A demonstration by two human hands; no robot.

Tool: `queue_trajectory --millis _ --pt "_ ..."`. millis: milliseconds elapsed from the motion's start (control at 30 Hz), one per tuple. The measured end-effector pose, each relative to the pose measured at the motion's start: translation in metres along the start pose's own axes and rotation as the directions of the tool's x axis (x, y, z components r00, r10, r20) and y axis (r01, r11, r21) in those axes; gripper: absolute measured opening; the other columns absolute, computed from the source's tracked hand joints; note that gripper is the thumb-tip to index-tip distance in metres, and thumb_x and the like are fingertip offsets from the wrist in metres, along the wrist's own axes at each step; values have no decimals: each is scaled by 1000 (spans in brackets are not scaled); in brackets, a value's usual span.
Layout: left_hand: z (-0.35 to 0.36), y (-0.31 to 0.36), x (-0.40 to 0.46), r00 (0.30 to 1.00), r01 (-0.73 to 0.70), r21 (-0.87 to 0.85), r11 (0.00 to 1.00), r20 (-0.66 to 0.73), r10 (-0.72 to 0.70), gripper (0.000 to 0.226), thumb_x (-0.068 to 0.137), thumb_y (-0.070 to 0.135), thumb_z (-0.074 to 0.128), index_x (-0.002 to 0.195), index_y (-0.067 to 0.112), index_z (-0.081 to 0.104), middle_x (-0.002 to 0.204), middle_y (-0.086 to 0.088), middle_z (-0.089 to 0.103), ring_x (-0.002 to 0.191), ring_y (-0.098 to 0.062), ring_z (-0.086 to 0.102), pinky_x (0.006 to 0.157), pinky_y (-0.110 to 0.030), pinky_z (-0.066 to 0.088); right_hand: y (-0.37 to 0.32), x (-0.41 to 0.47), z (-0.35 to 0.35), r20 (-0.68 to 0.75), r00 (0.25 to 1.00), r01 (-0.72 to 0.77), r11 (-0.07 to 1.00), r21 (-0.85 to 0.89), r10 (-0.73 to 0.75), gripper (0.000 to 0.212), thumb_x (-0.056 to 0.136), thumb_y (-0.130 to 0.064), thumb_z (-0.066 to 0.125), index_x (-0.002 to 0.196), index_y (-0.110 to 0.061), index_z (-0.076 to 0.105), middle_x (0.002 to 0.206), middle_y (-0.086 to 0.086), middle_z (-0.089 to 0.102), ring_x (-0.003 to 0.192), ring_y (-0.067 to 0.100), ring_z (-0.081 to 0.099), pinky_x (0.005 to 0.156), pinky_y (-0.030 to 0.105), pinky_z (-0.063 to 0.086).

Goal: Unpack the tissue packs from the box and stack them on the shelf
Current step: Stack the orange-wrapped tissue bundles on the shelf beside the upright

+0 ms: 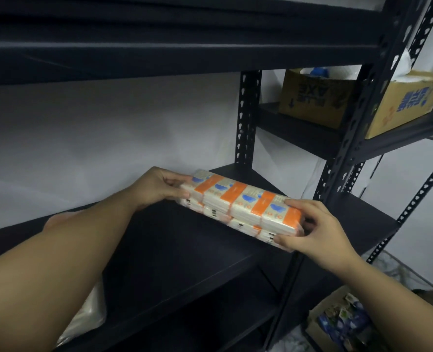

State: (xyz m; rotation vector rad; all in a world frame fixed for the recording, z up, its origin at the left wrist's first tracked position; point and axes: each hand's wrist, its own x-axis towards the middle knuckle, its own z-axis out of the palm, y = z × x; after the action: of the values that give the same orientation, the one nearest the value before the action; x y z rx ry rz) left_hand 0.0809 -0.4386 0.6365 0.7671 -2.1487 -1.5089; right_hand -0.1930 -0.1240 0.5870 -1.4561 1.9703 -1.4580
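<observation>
1. Nearest, low right on the floor: an open cardboard box (337, 323) with blue and white packets inside; print on them too small to read.
2. Low left, under the left forearm: a pale plastic-wrapped bundle (88, 316) on the lower level, half hidden; contents impossible to tell.
3. Right hand (316, 232) curled round the near end of a tissue pack bundle (240, 203), fingers lying over the top edge, thumb against the end face below.
4. Left hand (159, 186) gripping the far end of the same bundle, fingers wrapped over the top and thumb along the front side.
5. Bundle itself: clear film round two layers of small white packs, four across, with orange bands and blue marks; small orange symbols on the wrappers, no brand legible. Held lying flat, set askew over the right part of the black shelf (174, 250), at or just above the board; contact not plainly visible.
6. Beyond, a black perforated upright (247, 118) against a white wall.
7. Farther right, on a neighbouring rack one level up: a brown carton (311, 97) printed upside down, "AXE" readable with an arrow.
8. Beside it, a yellow carton (408, 102) with large blue characters, also inverted, and white packaging sticking out on top.
</observation>
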Motion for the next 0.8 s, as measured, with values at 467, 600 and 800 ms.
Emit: queue_trajectory --millis 467,600,800 --pt "51 -48 88 993 30 -267 963 -102 -59 32 89 5 78 117 21 76 108 4 80 101 -7 74 83 -19 59 34 -7 21 -233 972 -15 994 -105 -10 81 57 -58 89 132 -43 64 140 -23 44 128 -4 49 93 22 52" --pt "55 -56 103 987 -3 -260 966 -158 -40 32 89 5 78 119 17 75 101 6 80 96 -5 74 79 -17 58 31 -6 24 -227 974 -46 987 -154 10 87 61 -64 82 141 -39 58 142 -19 40 131 4 48 97 22 53" --pt "57 -57 117 976 -46 -224 974 -219 -5 36 86 5 81 122 8 74 107 -2 80 104 -16 75 86 -25 61 23 -1 24 -208 978 -75 979 -190 34 94 61 -70 78 146 -36 55 142 -17 39 132 5 48 102 27 54"
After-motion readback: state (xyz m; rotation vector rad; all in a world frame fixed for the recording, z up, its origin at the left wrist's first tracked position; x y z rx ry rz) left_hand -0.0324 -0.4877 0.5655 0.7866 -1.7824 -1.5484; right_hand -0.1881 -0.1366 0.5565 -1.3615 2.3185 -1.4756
